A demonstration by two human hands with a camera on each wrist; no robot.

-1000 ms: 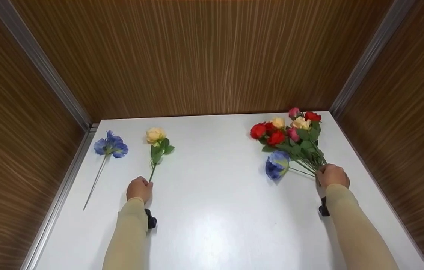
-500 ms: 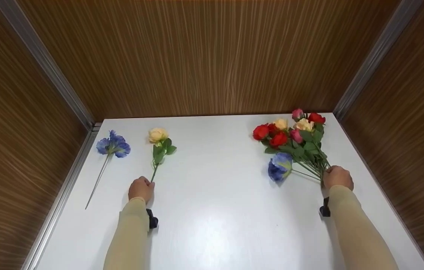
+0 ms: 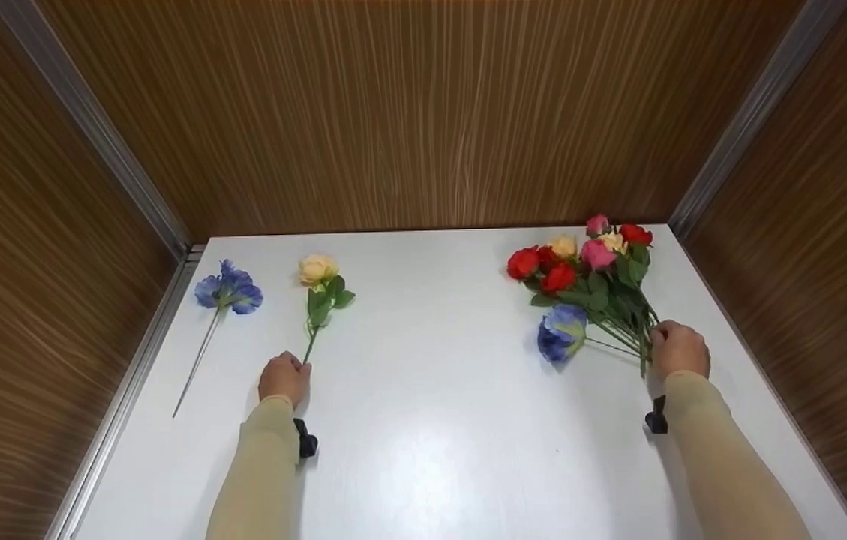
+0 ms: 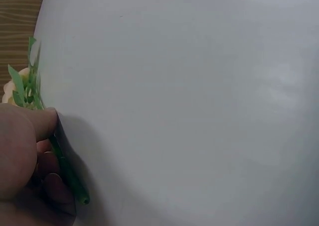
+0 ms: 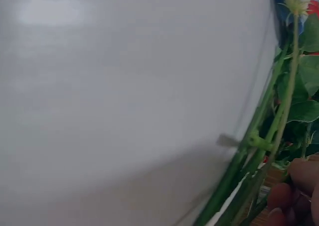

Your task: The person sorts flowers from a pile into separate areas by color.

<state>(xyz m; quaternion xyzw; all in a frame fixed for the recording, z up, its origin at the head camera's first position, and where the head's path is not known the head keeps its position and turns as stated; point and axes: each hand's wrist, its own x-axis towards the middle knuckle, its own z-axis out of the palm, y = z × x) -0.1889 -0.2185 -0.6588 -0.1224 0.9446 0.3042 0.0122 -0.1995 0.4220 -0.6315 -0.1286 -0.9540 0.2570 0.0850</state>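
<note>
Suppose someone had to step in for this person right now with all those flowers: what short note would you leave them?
Left hand: grips the bottom of the cream rose's stem; the rose lies flat on the white table.
Right hand: holds the stems of the mixed bunch of red, pink and cream roses; a blue flower lies at the bunch's near left side.
Done, by the look of it: a single blue flower lies alone at the table's far left, the cream rose beside it.
Left: probably the bunch is to be sorted out stem by stem; most of it is in the right hand.
</note>
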